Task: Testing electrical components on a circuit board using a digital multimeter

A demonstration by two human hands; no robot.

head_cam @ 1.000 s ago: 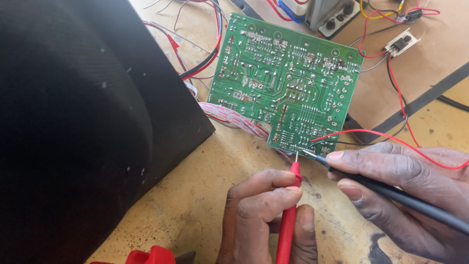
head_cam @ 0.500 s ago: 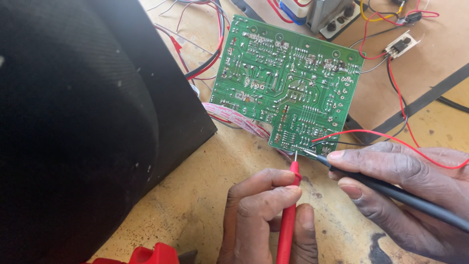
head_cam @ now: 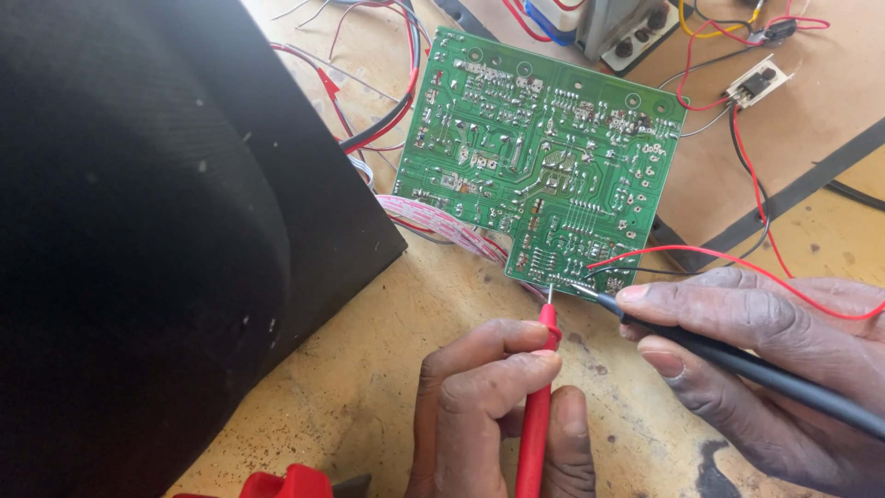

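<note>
A green circuit board (head_cam: 544,157) lies solder side up on the worn wooden bench. My left hand (head_cam: 489,406) grips a red test probe (head_cam: 536,406) like a pen, its metal tip touching the board's near edge. My right hand (head_cam: 765,369) pinches a black test probe (head_cam: 737,364), whose tip meets the same edge just right of the red one. A thin red wire (head_cam: 737,263) crosses over my right hand's fingers.
A big black speaker cabinet (head_cam: 138,231) fills the left side. A pink ribbon cable (head_cam: 442,226) runs under the board. Red and black wires, a grey metal part (head_cam: 618,28) and a small component (head_cam: 756,83) lie at the back. A red object (head_cam: 286,484) sits at the bottom edge.
Both probe tips stay on the board's near edge. The hands have barely moved; only the view shifts slightly.
</note>
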